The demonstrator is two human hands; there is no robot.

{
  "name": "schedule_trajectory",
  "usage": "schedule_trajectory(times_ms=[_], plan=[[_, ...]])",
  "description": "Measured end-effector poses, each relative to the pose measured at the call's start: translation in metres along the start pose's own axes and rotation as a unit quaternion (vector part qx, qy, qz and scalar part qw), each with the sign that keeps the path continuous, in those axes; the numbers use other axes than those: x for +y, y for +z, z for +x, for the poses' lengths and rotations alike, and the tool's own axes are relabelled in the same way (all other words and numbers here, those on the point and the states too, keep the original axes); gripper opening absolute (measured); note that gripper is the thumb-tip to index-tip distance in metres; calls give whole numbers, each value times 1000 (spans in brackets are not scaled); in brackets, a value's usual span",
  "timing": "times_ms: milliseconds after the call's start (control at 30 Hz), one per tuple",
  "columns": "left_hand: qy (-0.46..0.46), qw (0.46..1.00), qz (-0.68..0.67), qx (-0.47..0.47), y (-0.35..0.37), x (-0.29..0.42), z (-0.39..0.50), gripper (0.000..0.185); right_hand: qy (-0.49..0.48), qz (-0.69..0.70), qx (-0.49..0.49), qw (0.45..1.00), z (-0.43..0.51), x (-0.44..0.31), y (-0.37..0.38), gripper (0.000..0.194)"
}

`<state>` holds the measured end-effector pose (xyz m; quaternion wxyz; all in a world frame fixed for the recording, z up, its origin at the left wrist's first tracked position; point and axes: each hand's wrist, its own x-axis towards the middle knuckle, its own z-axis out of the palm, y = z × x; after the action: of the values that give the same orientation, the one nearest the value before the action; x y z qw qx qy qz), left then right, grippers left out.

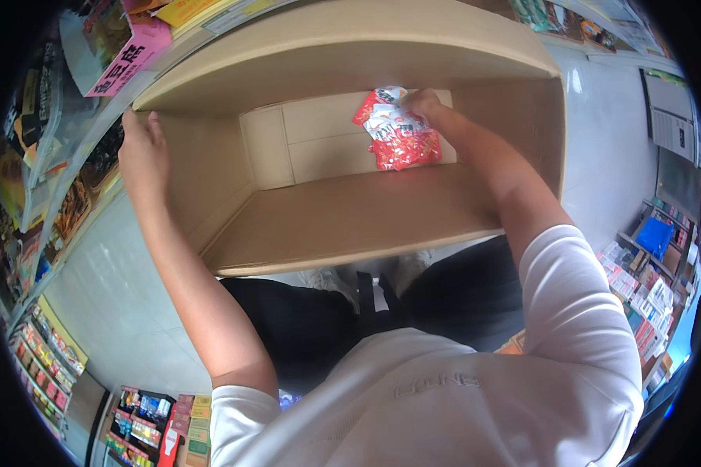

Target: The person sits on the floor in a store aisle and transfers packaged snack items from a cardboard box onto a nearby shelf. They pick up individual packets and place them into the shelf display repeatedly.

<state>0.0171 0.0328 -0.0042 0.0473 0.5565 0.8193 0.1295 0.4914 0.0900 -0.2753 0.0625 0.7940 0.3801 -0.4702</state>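
A large cardboard box [327, 222] stands with its top open in front of me. My left hand [146, 143] rests at the box's upper left corner, its fingers over the rim. Inside the box, towards the right of its bottom, lie red and white plastic snack packets [406, 146], partly overlapping. My right hand [423, 106] reaches down into the box and grips the upper edge of the packets; its fingertips are partly hidden, so how many it holds is not clear.
Display bins with packaged goods [70, 198] run along the left, close to the box. Store shelves [47, 368] stand at the lower left, with a rack of small boxes [642, 292] at the right. Pale floor [604, 140] shows right of the box.
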Motion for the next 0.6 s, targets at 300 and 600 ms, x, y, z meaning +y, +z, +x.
schedule_trajectory(times_ms=[300,600], plan=[[19,1000,8,23,-2,-2,-3,41,26,277,5,961,-13,-29,32,23],[-31,1000,1,-6,-17,19,-11,41,-307,257,-148,904,-148,-36,-20,8]])
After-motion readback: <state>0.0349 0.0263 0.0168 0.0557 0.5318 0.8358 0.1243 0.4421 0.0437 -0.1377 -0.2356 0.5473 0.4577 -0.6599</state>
